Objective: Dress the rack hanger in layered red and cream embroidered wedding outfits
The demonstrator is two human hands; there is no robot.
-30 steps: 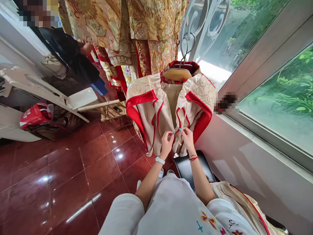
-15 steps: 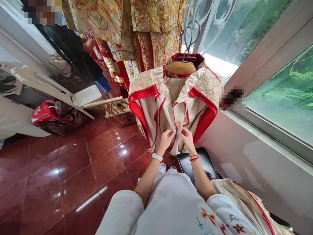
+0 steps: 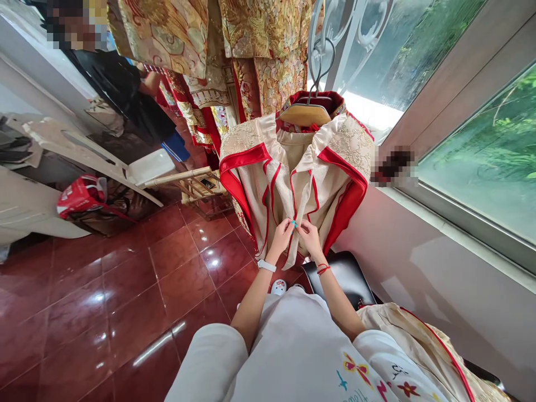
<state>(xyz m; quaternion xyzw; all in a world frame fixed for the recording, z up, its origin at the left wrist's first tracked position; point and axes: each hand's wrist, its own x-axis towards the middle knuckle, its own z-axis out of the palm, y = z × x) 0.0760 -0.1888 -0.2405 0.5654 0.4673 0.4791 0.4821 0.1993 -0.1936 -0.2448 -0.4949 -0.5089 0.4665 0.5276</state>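
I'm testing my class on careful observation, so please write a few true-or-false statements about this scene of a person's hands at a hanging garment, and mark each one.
1. The left hand has a white watch on its wrist. True.
2. The right hand holds a pair of scissors. False: its fingers pinch the front edge of the cream brocade robe.
3. The robe hangs from a wooden hanger. True.
4. The floor is pale wood. False: it is glossy dark red tile.
5. A red string bracelet circles the right wrist. True.
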